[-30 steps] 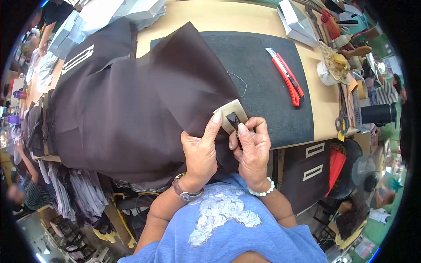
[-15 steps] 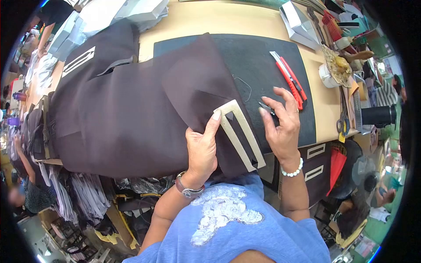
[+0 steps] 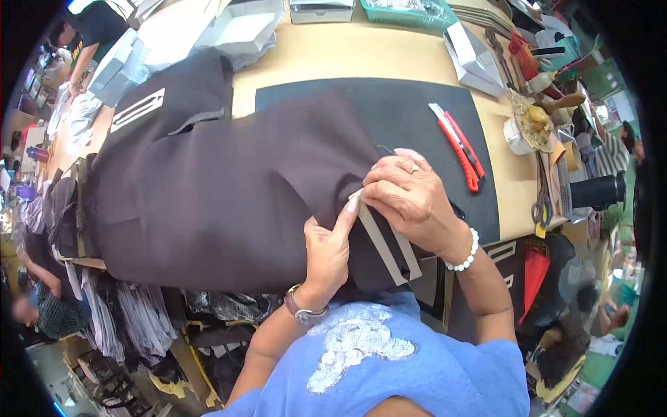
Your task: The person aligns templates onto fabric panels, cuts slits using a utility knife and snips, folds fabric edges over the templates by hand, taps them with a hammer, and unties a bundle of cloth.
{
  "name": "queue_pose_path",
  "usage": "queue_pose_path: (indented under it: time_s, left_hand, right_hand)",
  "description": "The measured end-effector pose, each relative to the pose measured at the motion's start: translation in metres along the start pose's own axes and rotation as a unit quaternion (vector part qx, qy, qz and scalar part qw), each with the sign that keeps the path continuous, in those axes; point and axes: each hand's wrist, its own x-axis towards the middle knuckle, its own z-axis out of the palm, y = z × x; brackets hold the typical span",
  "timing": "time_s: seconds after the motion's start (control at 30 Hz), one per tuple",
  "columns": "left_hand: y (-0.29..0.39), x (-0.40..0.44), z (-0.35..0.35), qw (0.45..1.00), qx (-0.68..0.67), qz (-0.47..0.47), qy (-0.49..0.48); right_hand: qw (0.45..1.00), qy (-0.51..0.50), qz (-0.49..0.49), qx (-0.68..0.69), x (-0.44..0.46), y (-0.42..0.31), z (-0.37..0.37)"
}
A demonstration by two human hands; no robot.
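A large piece of dark brown fabric (image 3: pixel 201 208) is spread over the table edge. Near its right end is a beige rectangular frame (image 3: pixel 385 249) around a long slot. My left hand (image 3: pixel 328 258) grips the fabric beside this frame, thumb pressed on the frame's upper corner. My right hand (image 3: pixel 411 198) is closed at the same corner, its fingertips pinching the fabric against the left thumb. The upper part of the frame is hidden by my right hand.
A red utility knife (image 3: pixel 460 147) lies on the dark cutting mat (image 3: pixel 410 104). Further right are a white pot (image 3: pixel 515 139) and scissors (image 3: pixel 542 207). White boxes (image 3: pixel 476 59) and a green basket (image 3: pixel 410 15) stand at the back. Another person (image 3: pixel 87 42) is at far left.
My right hand has moved left from above the mat to the frame's upper corner and closed there. The dark pointed tool by its fingers no longer shows there. The view has shifted slightly.
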Motion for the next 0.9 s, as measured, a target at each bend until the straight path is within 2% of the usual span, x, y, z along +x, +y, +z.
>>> queue_pose_path:
  time_s: [0.1, 0.2, 0.23, 0.27, 0.3, 0.4, 0.53, 0.57, 0.7, 0.77, 0.8, 0.83, 0.87, 0.9]
  left_hand:
    - [0.001, -0.001, -0.002, 1.0, -0.017, -0.008, -0.005]
    - [0.004, -0.002, -0.001, 0.999, -0.041, -0.019, 0.008]
    - [0.008, -0.001, 0.004, 0.999, -0.047, -0.001, 0.026]
    - [0.01, -0.001, 0.007, 0.997, -0.054, 0.01, 0.048]
    - [0.008, 0.002, 0.002, 0.996, -0.05, 0.033, 0.067]
    - [0.018, 0.007, -0.005, 0.993, -0.06, 0.089, 0.044]
    - [0.023, 0.009, -0.008, 0.989, -0.071, 0.119, 0.054]
    - [0.022, 0.008, -0.012, 0.989, -0.071, 0.106, 0.081]
    - [0.021, 0.004, -0.02, 0.986, -0.046, 0.104, 0.12]
    - [0.019, -0.001, -0.032, 0.983, -0.022, 0.102, 0.149]
    - [0.023, -0.004, -0.037, 0.983, -0.007, 0.13, 0.132]
    - [0.028, -0.005, -0.038, 0.964, 0.043, 0.216, 0.15]
    - [0.035, -0.008, -0.037, 0.935, 0.093, 0.3, 0.166]
    - [0.047, -0.014, -0.036, 0.87, 0.251, 0.357, 0.23]
  right_hand:
    - [0.99, 0.012, 0.09, 0.112, 0.004, 0.003, 0.012]
    - [0.97, 0.005, 0.204, 0.135, 0.01, -0.003, 0.022]
    - [0.987, 0.122, 0.104, -0.002, 0.014, -0.009, 0.028]
    - [0.985, 0.153, 0.072, -0.045, 0.014, -0.017, 0.023]
    - [0.984, 0.155, 0.081, -0.023, 0.012, -0.028, 0.019]
    - [0.979, 0.119, 0.151, 0.065, -0.001, -0.055, 0.021]
    - [0.948, 0.072, 0.273, 0.145, -0.024, -0.066, 0.022]
    - [0.938, 0.062, 0.297, 0.167, -0.032, -0.066, 0.022]
    - [0.942, 0.031, 0.305, 0.134, -0.055, -0.066, 0.02]
    - [0.961, 0.04, 0.258, 0.087, -0.06, -0.062, 0.027]
    - [0.969, 0.044, 0.235, 0.063, -0.063, -0.06, 0.031]
    - [0.973, 0.049, 0.223, 0.043, -0.065, -0.06, 0.034]
    - [0.976, 0.054, 0.211, 0.024, -0.067, -0.061, 0.038]
    - [0.978, 0.06, 0.198, 0.005, -0.068, -0.061, 0.041]
